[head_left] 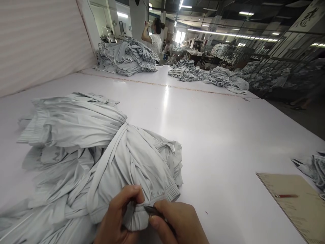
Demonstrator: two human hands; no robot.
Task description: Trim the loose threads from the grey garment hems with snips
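Note:
A light-grey garment [137,159] with a gathered elastic waistband lies in front of me, part of a bundle cinched at its middle. My left hand [120,215] is closed on the waistband [138,217], thumb on top and fingers folded beneath. From the right, my right hand [177,220] grips small dark thread snips [153,210] between thumb and forefinger. The tip of the snips touches or almost touches the waistband beside my left thumb. My palm hides the rest of the snips.
More grey garments [63,122] spread left. Cloth piles [127,56] [186,70] stand across the white table [215,135]. At right lie a tan board [291,203], a red pen [286,196] and folded grey cloth [313,169]. A person [155,39] stands behind the far pile.

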